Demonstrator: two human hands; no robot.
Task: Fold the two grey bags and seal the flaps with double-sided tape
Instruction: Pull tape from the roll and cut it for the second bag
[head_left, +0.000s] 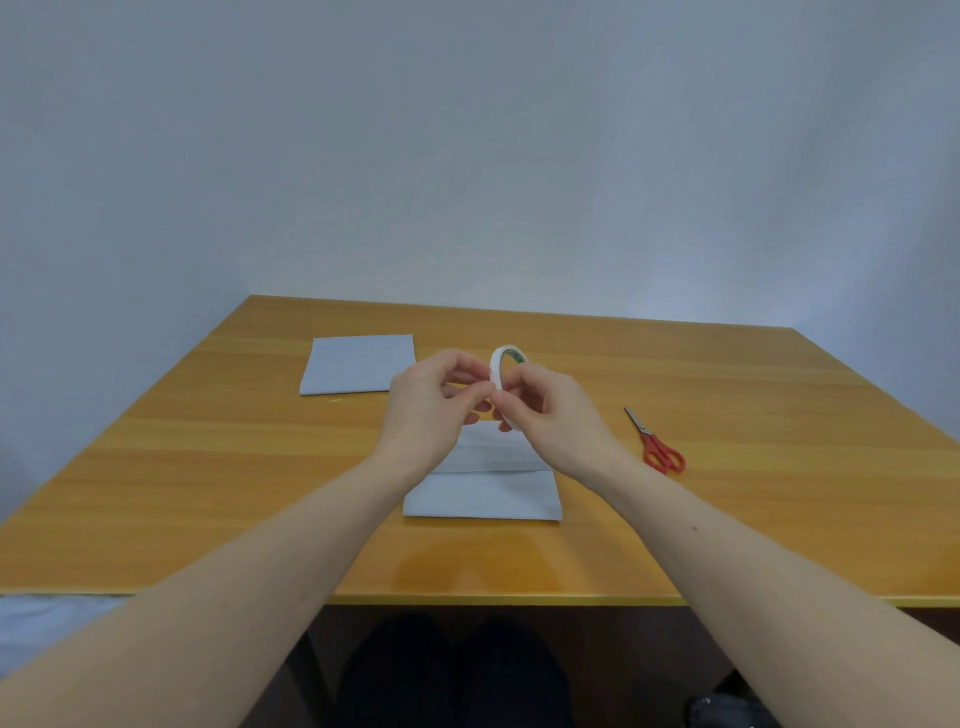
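Note:
Two grey bags lie on the wooden table. One folded grey bag (358, 364) sits flat at the back left. The other grey bag (483, 493) lies in the middle, under my hands, with a fold line across it. A white roll of double-sided tape (501, 364) is held upright above this bag. My right hand (545, 410) grips the roll from the right. My left hand (436, 395) pinches at the roll's rim with thumb and fingertips. Whether a strip of tape is pulled free is too small to tell.
Red-handled scissors (657, 444) lie on the table (208, 467) to the right of my hands, blades pointing away. A plain wall stands behind the table. Dark legs and a dark object on the floor show below the table's front edge.

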